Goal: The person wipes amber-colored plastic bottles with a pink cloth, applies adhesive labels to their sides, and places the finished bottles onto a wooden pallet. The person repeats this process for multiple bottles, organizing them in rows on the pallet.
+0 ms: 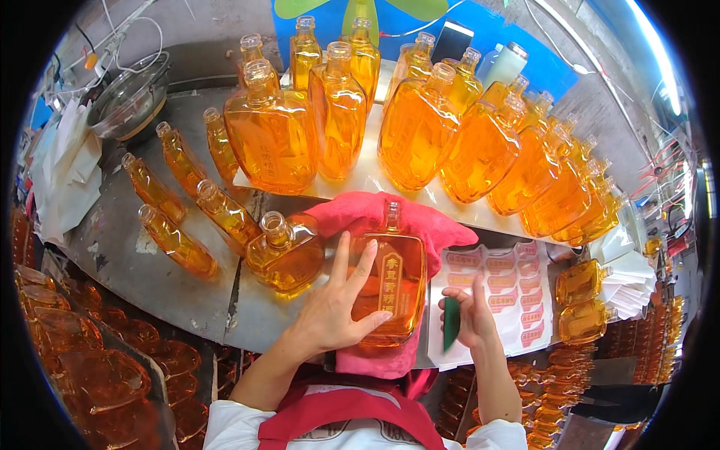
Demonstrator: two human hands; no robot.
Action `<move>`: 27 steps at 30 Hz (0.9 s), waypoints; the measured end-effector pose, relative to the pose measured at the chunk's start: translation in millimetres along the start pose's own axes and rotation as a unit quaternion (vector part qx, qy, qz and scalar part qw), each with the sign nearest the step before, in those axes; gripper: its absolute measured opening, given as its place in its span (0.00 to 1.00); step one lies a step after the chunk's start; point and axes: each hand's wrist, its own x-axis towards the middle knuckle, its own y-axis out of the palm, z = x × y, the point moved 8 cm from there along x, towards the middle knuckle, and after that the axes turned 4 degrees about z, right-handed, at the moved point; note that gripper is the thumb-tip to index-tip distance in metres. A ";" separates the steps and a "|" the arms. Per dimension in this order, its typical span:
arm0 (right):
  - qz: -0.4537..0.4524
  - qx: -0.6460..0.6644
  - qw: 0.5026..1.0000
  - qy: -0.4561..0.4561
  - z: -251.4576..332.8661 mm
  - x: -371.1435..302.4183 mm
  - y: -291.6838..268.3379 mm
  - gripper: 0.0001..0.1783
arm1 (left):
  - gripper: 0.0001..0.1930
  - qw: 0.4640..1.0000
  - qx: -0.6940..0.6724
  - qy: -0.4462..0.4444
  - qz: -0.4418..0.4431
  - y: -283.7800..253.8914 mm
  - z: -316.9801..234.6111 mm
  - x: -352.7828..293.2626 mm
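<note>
A flat amber glass bottle (409, 285) with a gold label on its front lies on a pink cloth (450, 234), its neck pointing away from me. My left hand (326, 315) rests on the bottle's left side with its fingers stretched and spread, the thumb at the lower end of the label. Just right of the bottle, my right hand (478, 322) grips a small green scraper (451, 324) between thumb and fingers, apart from the glass. Beneath that hand lies a white sheet (495, 351) bearing rows of pink and gold labels.
More amber bottles (270, 142) stand upright along a raised white board (360, 161). Several narrower-looking ones (176, 244) stand on the metal table (112, 255) at left. A glass bowl (131, 97), white papers (64, 172), a phone (454, 41) and a flask (506, 64) sit farther back.
</note>
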 end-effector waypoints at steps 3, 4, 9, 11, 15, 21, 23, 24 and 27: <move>0.051 -0.092 0.990 -0.096 25.3 -22.7 20.5 0.25 | 0.55 1.000 -0.003 0.010 -0.006 1.7 -0.7 2.2; 0.073 -0.106 0.980 -0.153 39.3 -27.9 38.5 0.26 | 0.56 1.000 -0.006 0.015 -0.010 1.7 -0.9 2.5; 0.165 -0.493 0.788 -0.331 78.1 -45.7 173.7 0.20 | 0.60 1.000 -0.018 0.003 -0.020 -1.1 8.0 -2.5; 0.141 -0.614 0.617 -0.471 92.7 -33.6 207.0 0.17 | 0.61 0.999 -0.049 0.000 -0.013 1.3 7.9 -1.0; 0.096 -0.623 0.555 -0.542 133.6 -8.9 229.6 0.14 | 0.61 0.994 -0.107 -0.020 0.003 6.3 8.0 0.3; 0.142 -0.639 0.484 -0.581 96.4 -34.1 221.4 0.16 | 0.64 0.993 -0.116 -0.024 -0.002 11.7 17.2 -9.1; 0.192 -0.633 0.515 -0.545 68.6 -56.0 203.1 0.18 | 0.66 0.997 -0.074 0.018 -0.007 12.6 20.5 -19.3; 0.201 -0.632 0.531 -0.528 53.0 -70.2 193.5 0.17 | 0.68 0.993 -0.110 0.029 0.010 15.7 21.7 -23.2; 0.212 -0.601 0.611 -0.471 39.3 -88.4 176.5 0.17 | 0.68 0.993 -0.087 0.064 0.037 25.5 20.7 -32.6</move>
